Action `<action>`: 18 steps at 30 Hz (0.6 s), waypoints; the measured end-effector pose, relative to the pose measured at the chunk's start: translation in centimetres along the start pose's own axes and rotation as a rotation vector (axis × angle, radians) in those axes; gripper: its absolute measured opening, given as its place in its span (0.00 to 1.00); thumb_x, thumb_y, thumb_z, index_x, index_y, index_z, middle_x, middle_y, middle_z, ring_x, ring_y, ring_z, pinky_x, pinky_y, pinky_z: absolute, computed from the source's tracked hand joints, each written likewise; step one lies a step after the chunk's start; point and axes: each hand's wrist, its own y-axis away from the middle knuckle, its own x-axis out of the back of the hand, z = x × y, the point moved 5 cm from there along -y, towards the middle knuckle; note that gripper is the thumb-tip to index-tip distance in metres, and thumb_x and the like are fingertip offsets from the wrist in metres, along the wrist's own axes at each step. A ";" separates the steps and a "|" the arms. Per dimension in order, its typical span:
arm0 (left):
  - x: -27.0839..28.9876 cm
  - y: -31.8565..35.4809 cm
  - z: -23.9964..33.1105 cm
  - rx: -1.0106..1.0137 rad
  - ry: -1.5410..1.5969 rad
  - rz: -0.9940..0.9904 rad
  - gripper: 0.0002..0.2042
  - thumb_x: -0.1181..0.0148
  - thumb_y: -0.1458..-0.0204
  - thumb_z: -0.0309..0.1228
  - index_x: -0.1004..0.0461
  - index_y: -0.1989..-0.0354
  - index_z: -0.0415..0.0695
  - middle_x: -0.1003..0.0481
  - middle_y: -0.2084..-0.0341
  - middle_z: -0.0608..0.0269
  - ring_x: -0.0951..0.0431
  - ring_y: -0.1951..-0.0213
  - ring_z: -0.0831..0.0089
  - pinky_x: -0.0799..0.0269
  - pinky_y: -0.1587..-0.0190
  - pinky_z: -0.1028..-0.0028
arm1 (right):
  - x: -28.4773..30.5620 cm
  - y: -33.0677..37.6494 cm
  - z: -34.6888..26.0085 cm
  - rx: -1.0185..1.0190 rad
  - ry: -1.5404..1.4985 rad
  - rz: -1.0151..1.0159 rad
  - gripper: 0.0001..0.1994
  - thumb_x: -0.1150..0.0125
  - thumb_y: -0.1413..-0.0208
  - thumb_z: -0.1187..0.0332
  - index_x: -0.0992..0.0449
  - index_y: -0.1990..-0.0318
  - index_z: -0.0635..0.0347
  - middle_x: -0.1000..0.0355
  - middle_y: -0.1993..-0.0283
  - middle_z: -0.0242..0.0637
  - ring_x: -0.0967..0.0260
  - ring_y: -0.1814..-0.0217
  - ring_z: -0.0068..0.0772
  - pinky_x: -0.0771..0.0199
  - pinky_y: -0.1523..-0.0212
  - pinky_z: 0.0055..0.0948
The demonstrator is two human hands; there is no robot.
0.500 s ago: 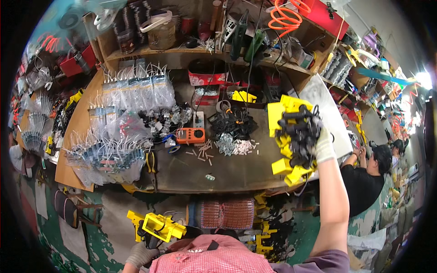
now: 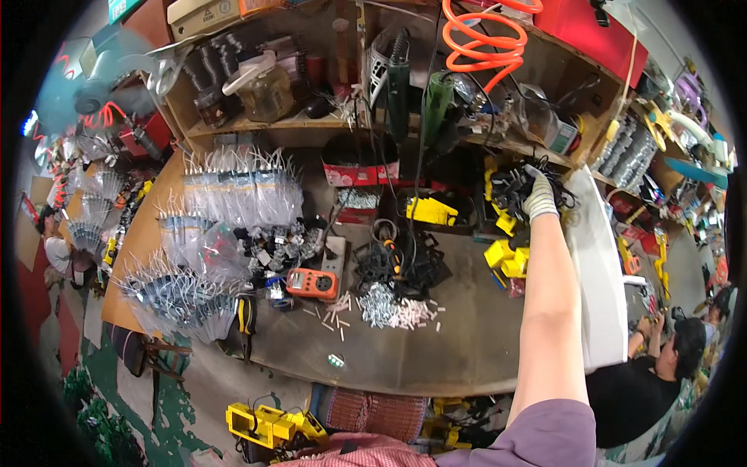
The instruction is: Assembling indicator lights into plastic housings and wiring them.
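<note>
My right hand (image 2: 541, 196), in a pale glove, reaches to the far right of the workbench (image 2: 467, 350). Its fingers are on a bundle of black corded parts (image 2: 515, 185) with yellow plastic housings; the palm side is hidden. Just in front of this bundle lie loose yellow housings (image 2: 507, 258). Low in the view, by my lap, are more yellow housings (image 2: 272, 426) with black parts beneath. My left hand does not show.
Bagged parts with white leads (image 2: 241, 191) fill the bench's left side. Mid-bench are an orange meter (image 2: 313, 283), black cables (image 2: 397, 268), screws (image 2: 377, 304) and small pale tubes (image 2: 412, 314). Pliers (image 2: 246, 323) sit at the front edge. An orange coiled hose (image 2: 486, 47) hangs above.
My right hand has carried the black-and-yellow bundle away from me to the back right of the bench. My left hand has dropped out of view. The view has shifted.
</note>
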 end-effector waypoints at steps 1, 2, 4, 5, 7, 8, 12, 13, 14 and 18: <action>0.0 0.2 0.7 0.004 0.004 0.032 0.16 0.38 0.55 0.33 0.24 0.59 0.38 0.22 0.69 0.60 0.25 0.66 0.70 0.28 0.62 0.70 | 0.4 -2.3 0.3 0.002 0.010 0.017 0.05 0.36 0.49 0.65 0.25 0.67 0.52 0.24 0.71 0.36 0.25 0.70 0.39 0.21 0.68 0.40; 0.0 0.3 1.4 0.007 0.006 0.060 0.16 0.38 0.56 0.33 0.24 0.59 0.38 0.22 0.69 0.60 0.25 0.66 0.70 0.28 0.62 0.70 | 1.0 -4.7 0.3 0.007 0.021 0.038 0.06 0.36 0.49 0.66 0.25 0.66 0.53 0.24 0.69 0.38 0.25 0.69 0.40 0.20 0.66 0.41; -0.1 0.3 2.4 0.008 -0.004 0.066 0.16 0.38 0.56 0.32 0.24 0.59 0.38 0.22 0.69 0.60 0.24 0.66 0.70 0.28 0.62 0.70 | 2.3 -6.9 -0.9 0.134 0.058 0.073 0.13 0.34 0.49 0.64 0.28 0.58 0.54 0.25 0.62 0.41 0.25 0.67 0.41 0.20 0.61 0.42; 0.0 0.6 2.8 0.019 -0.012 0.077 0.16 0.37 0.57 0.32 0.24 0.59 0.38 0.22 0.69 0.60 0.24 0.67 0.70 0.28 0.62 0.70 | 2.1 -7.7 0.3 0.100 0.052 0.123 0.15 0.34 0.49 0.63 0.28 0.55 0.53 0.25 0.60 0.40 0.25 0.65 0.40 0.20 0.59 0.42; 0.5 1.4 3.8 0.049 -0.035 0.105 0.17 0.37 0.57 0.32 0.24 0.59 0.38 0.22 0.69 0.60 0.24 0.67 0.70 0.28 0.62 0.70 | 1.5 -7.4 3.2 0.056 0.160 0.379 0.19 0.37 0.46 0.58 0.29 0.49 0.53 0.27 0.52 0.37 0.27 0.56 0.38 0.25 0.50 0.43; 0.4 1.0 4.6 0.033 -0.044 0.082 0.17 0.37 0.58 0.32 0.24 0.59 0.38 0.22 0.69 0.60 0.24 0.67 0.70 0.28 0.62 0.70 | 3.6 -8.7 2.2 0.033 0.332 0.422 0.22 0.39 0.45 0.53 0.28 0.48 0.54 0.28 0.46 0.34 0.29 0.51 0.37 0.31 0.43 0.44; -0.4 -0.2 7.0 -0.007 -0.078 -0.041 0.18 0.36 0.59 0.32 0.24 0.58 0.39 0.22 0.68 0.60 0.24 0.67 0.70 0.28 0.62 0.70 | 8.2 -9.7 -2.7 0.052 0.355 0.131 0.20 0.42 0.44 0.51 0.26 0.48 0.51 0.26 0.47 0.31 0.34 0.44 0.34 0.36 0.38 0.37; 0.0 1.3 7.3 0.055 -0.087 0.022 0.18 0.36 0.60 0.32 0.24 0.58 0.39 0.21 0.68 0.60 0.24 0.67 0.69 0.28 0.62 0.70 | 3.0 -6.3 3.2 -0.185 -0.103 0.128 0.20 0.42 0.45 0.50 0.25 0.50 0.49 0.25 0.48 0.32 0.36 0.42 0.31 0.37 0.38 0.34; -0.6 0.4 8.1 0.021 -0.097 -0.038 0.18 0.35 0.60 0.32 0.24 0.58 0.39 0.21 0.68 0.60 0.24 0.67 0.69 0.28 0.62 0.71 | 6.2 -6.1 -0.6 -0.065 0.229 0.127 0.21 0.40 0.45 0.51 0.26 0.51 0.57 0.26 0.48 0.40 0.35 0.43 0.35 0.37 0.38 0.36; -0.1 1.0 9.9 0.041 -0.111 -0.034 0.19 0.35 0.61 0.31 0.25 0.58 0.39 0.21 0.68 0.61 0.23 0.67 0.69 0.28 0.62 0.71 | 4.1 7.4 0.2 0.235 0.397 -0.213 0.22 0.40 0.44 0.57 0.28 0.55 0.72 0.26 0.54 0.51 0.33 0.44 0.47 0.33 0.43 0.42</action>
